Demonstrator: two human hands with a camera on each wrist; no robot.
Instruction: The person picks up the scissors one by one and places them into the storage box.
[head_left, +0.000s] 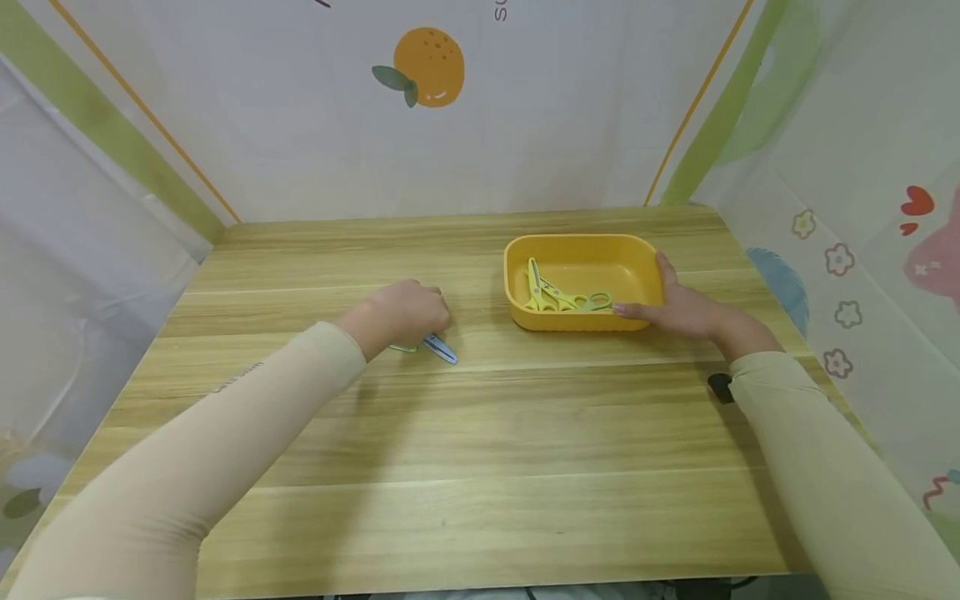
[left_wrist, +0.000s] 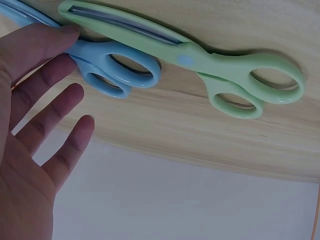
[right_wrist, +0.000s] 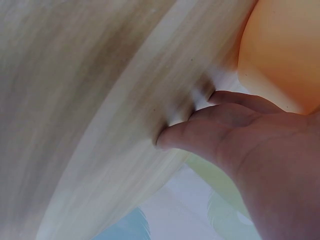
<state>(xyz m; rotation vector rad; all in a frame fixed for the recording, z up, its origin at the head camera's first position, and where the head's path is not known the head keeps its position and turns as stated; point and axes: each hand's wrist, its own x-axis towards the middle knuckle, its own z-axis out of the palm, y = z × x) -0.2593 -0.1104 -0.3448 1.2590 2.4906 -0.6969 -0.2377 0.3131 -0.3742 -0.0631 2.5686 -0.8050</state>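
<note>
My left hand [head_left: 405, 312] is over the table left of the centre, its thumb and forefinger pinching blue scissors [left_wrist: 112, 65] near the pivot while the other fingers spread loosely. Their blade points toward the front right in the head view. Beside them on the wood lie light green scissors [left_wrist: 200, 57], mostly hidden by the hand in the head view. A yellow box [head_left: 585, 323] holds several yellow and green scissors [head_left: 542, 292]. Around its right front corner, my right hand [head_left: 686, 308] lays the thumb on the front rim; its other fingers extend beside the box, tips at the table.
The wooden table [head_left: 480, 467] extends across the work area. Patterned white curtains [head_left: 300, 125] stand behind it and at both sides. A small black object [head_left: 720, 387] shows by the right wrist.
</note>
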